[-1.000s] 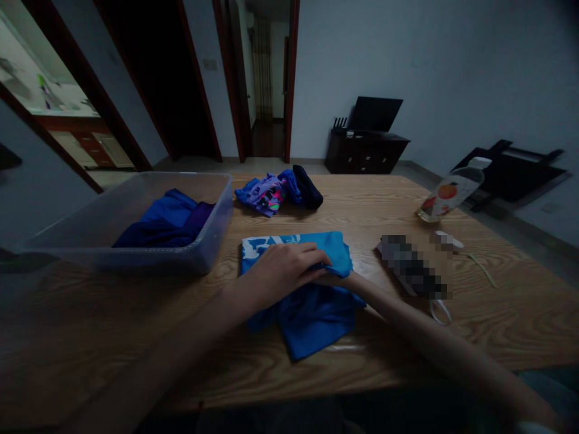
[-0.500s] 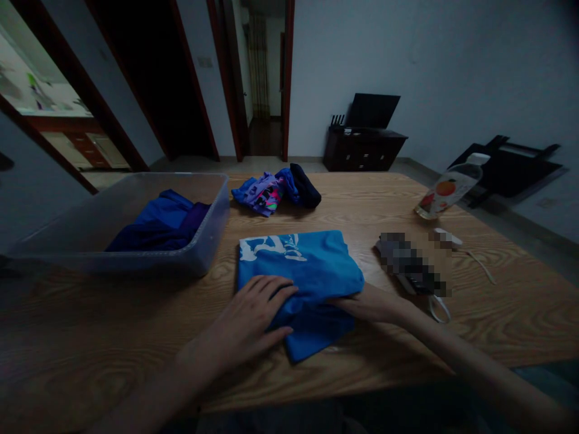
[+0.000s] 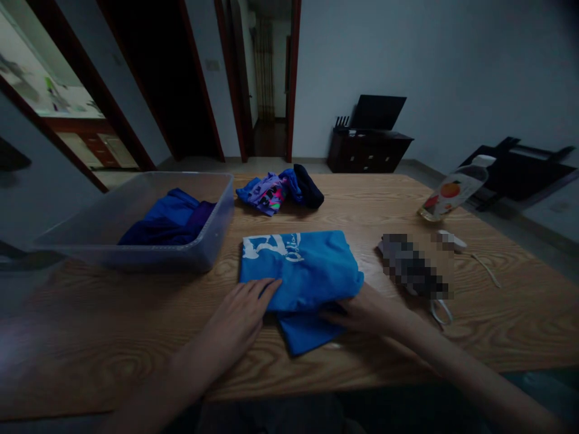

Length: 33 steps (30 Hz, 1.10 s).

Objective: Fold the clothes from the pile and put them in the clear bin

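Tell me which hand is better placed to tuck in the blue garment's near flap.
Probably the right hand: its fingers are at the flap, by the near edge of the folded blue garment. The left hand is at the garment's near-left corner, left of the flap.

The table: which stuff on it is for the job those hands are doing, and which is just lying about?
Part of the job:
- blue printed cloth, with the left hand and right hand touching it
- probably the clear bin, the clothes inside and the bunched clothes

Just lying about, it seems:
- bottle
- blurred dark object
- small white object, partly blurred
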Available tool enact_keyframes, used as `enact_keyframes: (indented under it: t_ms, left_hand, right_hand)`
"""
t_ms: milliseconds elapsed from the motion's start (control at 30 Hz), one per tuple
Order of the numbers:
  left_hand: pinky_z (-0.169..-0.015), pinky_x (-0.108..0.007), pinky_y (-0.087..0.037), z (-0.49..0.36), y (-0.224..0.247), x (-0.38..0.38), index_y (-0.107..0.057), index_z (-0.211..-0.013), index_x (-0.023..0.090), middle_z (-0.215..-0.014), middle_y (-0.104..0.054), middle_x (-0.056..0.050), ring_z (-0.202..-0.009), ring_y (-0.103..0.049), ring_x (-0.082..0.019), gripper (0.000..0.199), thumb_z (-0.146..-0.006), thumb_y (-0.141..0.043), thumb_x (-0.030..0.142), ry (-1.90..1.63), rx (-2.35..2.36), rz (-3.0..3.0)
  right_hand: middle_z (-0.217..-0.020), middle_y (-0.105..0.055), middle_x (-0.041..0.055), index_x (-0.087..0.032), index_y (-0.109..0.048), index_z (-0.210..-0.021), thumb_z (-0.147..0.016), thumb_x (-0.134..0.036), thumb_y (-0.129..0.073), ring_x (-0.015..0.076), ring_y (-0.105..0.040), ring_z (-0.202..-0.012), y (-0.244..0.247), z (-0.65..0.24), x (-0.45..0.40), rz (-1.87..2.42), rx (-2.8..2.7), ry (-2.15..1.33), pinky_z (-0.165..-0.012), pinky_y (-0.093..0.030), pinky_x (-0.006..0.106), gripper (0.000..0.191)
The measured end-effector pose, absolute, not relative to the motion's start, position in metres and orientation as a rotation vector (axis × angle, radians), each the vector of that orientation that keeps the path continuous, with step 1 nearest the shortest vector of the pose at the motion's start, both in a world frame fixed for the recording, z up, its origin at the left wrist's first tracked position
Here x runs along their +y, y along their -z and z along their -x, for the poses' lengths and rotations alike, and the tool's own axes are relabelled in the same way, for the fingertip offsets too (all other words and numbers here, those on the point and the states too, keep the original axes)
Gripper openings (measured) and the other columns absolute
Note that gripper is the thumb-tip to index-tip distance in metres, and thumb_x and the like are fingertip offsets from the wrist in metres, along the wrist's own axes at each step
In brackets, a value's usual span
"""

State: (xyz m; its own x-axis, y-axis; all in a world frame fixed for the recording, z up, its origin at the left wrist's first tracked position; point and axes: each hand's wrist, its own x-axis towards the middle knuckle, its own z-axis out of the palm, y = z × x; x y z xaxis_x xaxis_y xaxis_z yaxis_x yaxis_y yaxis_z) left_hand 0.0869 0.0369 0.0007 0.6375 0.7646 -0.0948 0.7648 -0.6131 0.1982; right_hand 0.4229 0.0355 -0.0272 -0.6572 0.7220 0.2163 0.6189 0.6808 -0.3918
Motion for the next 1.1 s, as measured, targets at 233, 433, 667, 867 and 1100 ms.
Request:
enact_keyframes:
  t_ms: [233, 433, 667, 867, 1100]
  left_hand:
    - [-0.118, -0.045, -0.054, -0.094, -0.037, 0.062, -0.055, -0.160, 0.026, -0.149, -0.070, -0.011, -0.135, -0.069, -0.028, 0.056, -0.107, -0.044, 0.010, -0.063, 1.383, -2.538]
    - [-0.118, -0.050, -0.053, -0.118, -0.029, 0.078, -0.050, -0.160, 0.016, -0.155, -0.065, -0.018, -0.140, -0.065, -0.036, 0.065, -0.107, -0.064, 0.051, -0.168, 1.278, -2.578]
    - [-0.101, -0.045, -0.059, -0.162, -0.023, 0.108, -0.072, -0.126, 0.015, -0.129, -0.077, -0.017, -0.122, -0.074, -0.038, 0.034, -0.103, -0.070, 0.040, -0.178, 1.150, -2.692]
    - [-0.100, -0.037, -0.055, -0.163, -0.058, 0.148, -0.076, -0.122, 0.019, -0.125, -0.080, -0.011, -0.118, -0.074, -0.031, 0.027, -0.104, -0.063, 0.034, -0.333, 1.098, -2.615]
    - [-0.090, -0.033, -0.055, -0.165, -0.089, 0.164, -0.080, -0.103, 0.016, -0.107, -0.081, -0.010, -0.099, -0.075, -0.027, 0.021, -0.101, -0.066, 0.032, -0.408, 1.107, -2.548]
  right_hand:
    - [-0.141, -0.075, 0.0129, -0.021, -0.075, -0.130, -0.105, -0.026, -0.056, 0.0321, -0.071, -0.130, 0.024, -0.422, 0.064, 1.147, -2.304, -0.576, -0.115, -0.056, 0.050, 0.031]
    - [-0.122, -0.080, 0.0134, -0.018, -0.076, -0.114, -0.102, -0.026, -0.058, 0.0303, -0.076, -0.110, 0.019, -0.416, 0.087, 1.224, -2.230, -0.588, -0.103, -0.061, 0.047, 0.024]
    - [-0.119, -0.079, 0.0137, -0.019, -0.074, -0.117, -0.107, -0.031, -0.056, 0.0306, -0.075, -0.107, 0.008, -0.410, 0.093, 1.228, -2.247, -0.501, -0.098, -0.058, 0.047, 0.023]
    - [-0.144, -0.068, 0.0199, -0.019, -0.061, -0.148, -0.109, -0.024, -0.057, 0.0390, -0.062, -0.129, 0.001, -0.407, 0.016, 1.238, -2.387, 0.105, -0.109, -0.049, 0.059, 0.039]
    - [-0.138, -0.073, 0.0140, -0.017, -0.060, -0.148, -0.104, -0.016, -0.061, 0.0344, -0.066, -0.119, 0.054, -0.397, -0.041, 0.981, -2.789, 0.077, -0.106, -0.052, 0.052, 0.044]
